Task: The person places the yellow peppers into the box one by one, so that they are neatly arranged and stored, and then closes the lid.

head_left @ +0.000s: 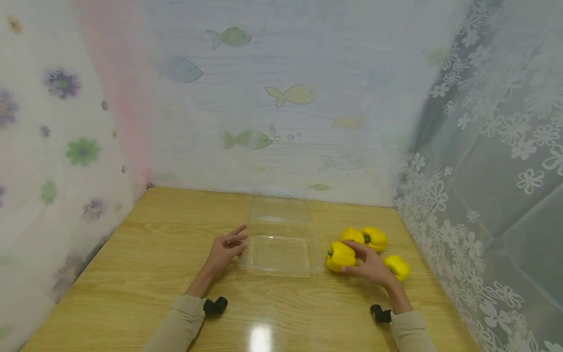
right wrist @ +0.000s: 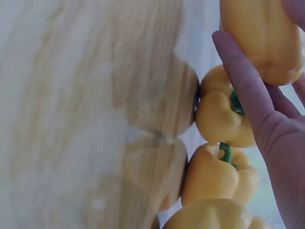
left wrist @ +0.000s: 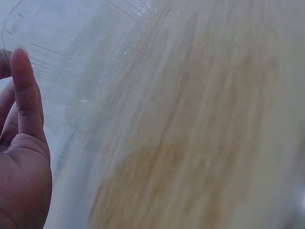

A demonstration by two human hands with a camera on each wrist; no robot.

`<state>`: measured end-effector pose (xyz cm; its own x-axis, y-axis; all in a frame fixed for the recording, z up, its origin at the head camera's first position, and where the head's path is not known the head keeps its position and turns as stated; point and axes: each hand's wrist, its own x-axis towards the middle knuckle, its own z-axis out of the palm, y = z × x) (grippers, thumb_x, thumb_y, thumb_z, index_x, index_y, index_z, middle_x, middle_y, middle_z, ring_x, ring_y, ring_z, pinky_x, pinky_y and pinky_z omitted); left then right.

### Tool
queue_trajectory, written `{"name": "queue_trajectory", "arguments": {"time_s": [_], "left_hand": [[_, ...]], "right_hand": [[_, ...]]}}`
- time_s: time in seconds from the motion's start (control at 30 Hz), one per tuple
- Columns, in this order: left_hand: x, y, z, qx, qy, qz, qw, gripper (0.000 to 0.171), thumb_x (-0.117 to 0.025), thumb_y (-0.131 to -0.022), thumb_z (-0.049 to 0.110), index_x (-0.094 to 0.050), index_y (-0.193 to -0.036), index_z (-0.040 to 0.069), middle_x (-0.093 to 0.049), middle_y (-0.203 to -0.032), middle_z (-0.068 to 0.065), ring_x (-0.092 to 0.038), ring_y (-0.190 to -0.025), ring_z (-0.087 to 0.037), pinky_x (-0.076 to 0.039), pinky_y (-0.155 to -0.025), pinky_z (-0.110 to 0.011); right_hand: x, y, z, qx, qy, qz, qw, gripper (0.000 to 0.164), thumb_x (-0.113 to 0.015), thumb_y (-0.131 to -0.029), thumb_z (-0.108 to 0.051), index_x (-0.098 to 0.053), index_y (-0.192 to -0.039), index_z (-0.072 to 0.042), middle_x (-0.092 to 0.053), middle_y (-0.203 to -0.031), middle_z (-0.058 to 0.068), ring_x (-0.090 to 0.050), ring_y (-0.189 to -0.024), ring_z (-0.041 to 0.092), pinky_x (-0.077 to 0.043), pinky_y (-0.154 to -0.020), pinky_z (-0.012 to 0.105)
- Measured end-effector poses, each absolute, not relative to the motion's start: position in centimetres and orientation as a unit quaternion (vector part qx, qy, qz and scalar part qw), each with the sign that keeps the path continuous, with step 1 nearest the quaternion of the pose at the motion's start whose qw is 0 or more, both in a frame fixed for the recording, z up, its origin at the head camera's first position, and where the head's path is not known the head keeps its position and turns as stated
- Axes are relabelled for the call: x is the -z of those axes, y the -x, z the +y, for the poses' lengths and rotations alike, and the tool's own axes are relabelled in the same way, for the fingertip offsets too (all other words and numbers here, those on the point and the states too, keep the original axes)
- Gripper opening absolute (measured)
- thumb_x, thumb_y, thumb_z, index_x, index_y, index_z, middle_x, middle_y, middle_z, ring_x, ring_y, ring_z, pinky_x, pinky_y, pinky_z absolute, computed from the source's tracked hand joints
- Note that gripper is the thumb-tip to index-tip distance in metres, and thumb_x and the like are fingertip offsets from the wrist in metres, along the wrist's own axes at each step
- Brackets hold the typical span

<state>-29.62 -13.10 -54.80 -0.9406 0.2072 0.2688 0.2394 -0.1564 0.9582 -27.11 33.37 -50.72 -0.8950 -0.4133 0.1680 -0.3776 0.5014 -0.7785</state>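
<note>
A clear plastic clamshell box (head_left: 277,272) lies opened on the table, its lid (head_left: 280,208) tilted back on the far side. My left hand (head_left: 226,250) is at the box's left edge with fingers loosely extended; in the left wrist view the thumb (left wrist: 26,95) reaches the clear plastic rim (left wrist: 71,59). Right of the box, my right hand (head_left: 369,266) grips a yellow bell pepper (head_left: 339,257) between thumb and fingers. The right wrist view shows this held pepper (right wrist: 262,40) higher than the others, with a gap to the tabletop.
Behind the right hand sit two more yellow bell peppers (head_left: 376,239), and a third pepper (head_left: 397,268) lies to its right. The wooden table (head_left: 145,264) is bordered by a fish-printed curtain (head_left: 286,122) at the back and flowered curtains (head_left: 83,151) at the sides.
</note>
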Motion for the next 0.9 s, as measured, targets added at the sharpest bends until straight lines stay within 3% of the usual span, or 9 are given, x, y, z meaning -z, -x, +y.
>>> {"name": "queue_trajectory", "arguments": {"time_s": [0.17, 0.33, 0.43, 0.57, 0.73, 0.9], "left_hand": [[54.9, 29.6, -13.1, 0.738, 0.173, -0.652, 0.01, 0.036, -0.065, -0.096, -0.004, -0.057, -0.124, -0.024, -0.041, -0.156, -0.026, -0.066, -0.09, -0.005, -0.054, -0.064, -0.019], [54.8, 29.5, -13.1, 0.739, 0.175, -0.65, 0.006, 0.034, -0.065, -0.096, -0.005, -0.059, -0.124, -0.023, -0.043, -0.156, -0.023, -0.065, -0.093, -0.005, -0.054, -0.064, -0.019], [54.8, 29.5, -13.0, 0.74, 0.172, -0.65, 0.002, 0.035, -0.067, -0.096, -0.003, -0.06, -0.124, -0.021, -0.045, -0.155, -0.022, -0.065, -0.093, -0.005, -0.054, -0.063, -0.019], [54.8, 29.5, -13.0, 0.739, 0.174, -0.651, 0.002, 0.033, -0.066, -0.096, -0.004, -0.061, -0.124, -0.021, -0.046, -0.155, -0.022, -0.066, -0.093, -0.007, -0.054, -0.063, -0.019], [54.9, 29.5, -12.9, 0.738, 0.175, -0.652, 0.008, 0.033, -0.065, -0.096, -0.005, -0.06, -0.124, -0.021, -0.046, -0.154, -0.023, -0.065, -0.091, -0.006, -0.054, -0.062, -0.019], [55.0, 29.5, -12.8, 0.737, 0.172, -0.653, 0.017, 0.036, -0.067, -0.095, -0.003, -0.059, -0.125, -0.022, -0.046, -0.154, -0.024, -0.064, -0.088, -0.005, -0.054, -0.061, -0.019]], "right_hand": [[50.4, 27.1, 33.2, 0.455, 0.231, 0.86, 0.02, 0.073, -0.082, -0.088, -0.018, -0.047, -0.152, -0.007, -0.049, -0.153, 0.018, -0.047, -0.137, 0.04, -0.042, -0.104, 0.018], [50.3, 27.4, 33.1, 0.464, 0.239, 0.853, 0.007, 0.073, -0.082, -0.088, -0.015, -0.048, -0.151, -0.007, -0.051, -0.152, 0.018, -0.05, -0.135, 0.013, -0.041, -0.104, 0.016], [50.2, 27.5, 32.9, 0.47, 0.237, 0.85, 0.003, 0.073, -0.082, -0.088, -0.014, -0.048, -0.152, -0.007, -0.051, -0.152, 0.017, -0.051, -0.135, 0.014, -0.042, -0.103, 0.016], [50.2, 27.6, 32.8, 0.479, 0.229, 0.847, 0.003, 0.075, -0.082, -0.087, -0.014, -0.046, -0.152, -0.004, -0.05, -0.153, 0.017, -0.051, -0.136, 0.026, -0.046, -0.1, 0.018], [50.1, 27.7, 32.6, 0.499, 0.232, 0.835, 0.007, 0.075, -0.08, -0.089, -0.01, -0.042, -0.154, 0.0, -0.045, -0.155, 0.02, -0.051, -0.134, 0.01, -0.049, -0.098, 0.021], [49.6, 27.7, 32.3, 0.52, 0.245, 0.818, 0.018, 0.075, -0.078, -0.09, -0.008, -0.041, -0.156, -0.007, -0.042, -0.157, 0.021, -0.049, -0.131, -0.001, -0.052, -0.096, 0.022]]}}
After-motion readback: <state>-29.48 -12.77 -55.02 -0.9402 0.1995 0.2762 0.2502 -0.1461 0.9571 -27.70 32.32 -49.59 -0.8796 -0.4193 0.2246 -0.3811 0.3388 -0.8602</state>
